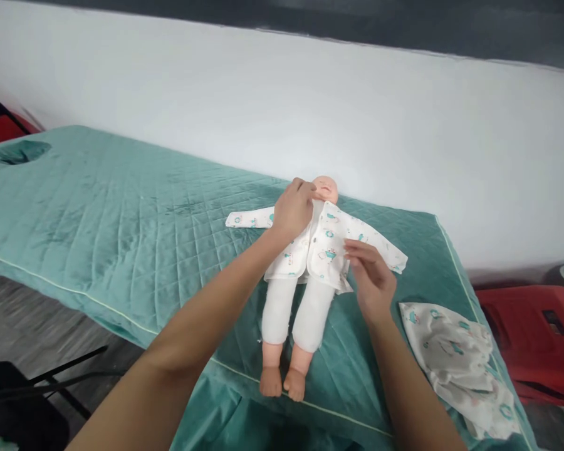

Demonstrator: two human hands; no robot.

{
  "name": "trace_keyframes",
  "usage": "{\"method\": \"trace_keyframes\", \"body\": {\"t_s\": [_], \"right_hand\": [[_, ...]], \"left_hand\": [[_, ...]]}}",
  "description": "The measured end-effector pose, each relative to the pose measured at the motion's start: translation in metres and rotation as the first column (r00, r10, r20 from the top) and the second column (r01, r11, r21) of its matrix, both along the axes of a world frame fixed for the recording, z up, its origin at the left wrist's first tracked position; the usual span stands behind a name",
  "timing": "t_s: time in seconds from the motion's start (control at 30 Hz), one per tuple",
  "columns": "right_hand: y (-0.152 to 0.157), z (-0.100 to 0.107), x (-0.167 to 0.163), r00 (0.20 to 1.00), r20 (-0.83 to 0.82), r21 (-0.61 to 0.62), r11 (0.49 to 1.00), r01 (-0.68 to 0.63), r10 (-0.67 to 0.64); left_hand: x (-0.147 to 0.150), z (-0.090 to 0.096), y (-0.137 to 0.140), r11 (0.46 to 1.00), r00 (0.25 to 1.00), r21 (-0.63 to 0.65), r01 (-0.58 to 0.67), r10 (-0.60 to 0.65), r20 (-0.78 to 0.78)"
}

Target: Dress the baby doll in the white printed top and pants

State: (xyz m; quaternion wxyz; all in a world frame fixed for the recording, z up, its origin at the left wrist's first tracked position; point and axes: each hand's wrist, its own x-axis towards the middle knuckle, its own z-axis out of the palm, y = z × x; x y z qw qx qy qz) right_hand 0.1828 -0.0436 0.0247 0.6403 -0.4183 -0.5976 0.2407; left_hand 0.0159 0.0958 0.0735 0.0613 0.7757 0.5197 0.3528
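Perhaps the baby doll's (279, 307) jacket (328, 247) skews if the eleven-o'clock left hand (293, 212), grip unclear, outpulls the loosely spread four-o'clock right hand (374, 282).

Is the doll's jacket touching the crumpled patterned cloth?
Apart: the head view shows green cover between the jacket and the crumpled cloth.

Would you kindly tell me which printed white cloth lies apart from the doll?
The crumpled cloth, right of the right hand; the other, the open-fronted jacket, is on the doll.
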Motion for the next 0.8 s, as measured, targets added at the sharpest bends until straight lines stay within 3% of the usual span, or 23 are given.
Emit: {"method": "trace_keyframes", "body": {"t_s": [0.07, 0.13, 0.23, 0.33, 0.5, 0.67, 0.8], "right_hand": [[0.006, -0.003, 0.004, 0.998, -0.060, -0.097, 0.995, 0.018, -0.024], [0.011, -0.007, 0.004, 1.000, -0.015, -0.162, 0.987, -0.013, 0.010], [0.008, -0.014, 0.000, 0.991, 0.116, -0.175, 0.984, -0.041, 0.062], [-0.013, -0.025, -0.003, 0.991, 0.130, -0.201, 0.979, -0.002, 0.029], [-0.055, -0.047, -0.002, 0.951, 0.236, -0.293, 0.918, 0.267, -0.201], [-0.061, -0.045, -0.010, 0.816, 0.440, -0.168, 0.858, 0.485, -0.375], [-0.058, -0.043, -0.016, 0.779, 0.439, -0.107, 0.834, 0.541, -0.448]], "left_hand": [[-0.021, -0.018, -0.022, 0.998, 0.985, 0.057, 0.017, -0.026, 0.168], [-0.045, -0.041, -0.049, 0.999, 0.957, 0.054, 0.001, -0.017, 0.289], [-0.077, -0.075, -0.089, 0.995, 0.927, -0.104, -0.001, 0.040, 0.373], [-0.098, -0.095, -0.119, 0.959, 0.949, -0.270, 0.086, 0.004, 0.315], [-0.101, -0.095, -0.136, 0.945, 0.976, -0.299, 0.130, -0.068, 0.209], [-0.086, -0.092, -0.138, 0.928, 0.916, -0.293, 0.231, -0.105, 0.388], [-0.079, -0.094, -0.141, 0.935, 0.867, -0.258, 0.245, -0.092, 0.489]]}}
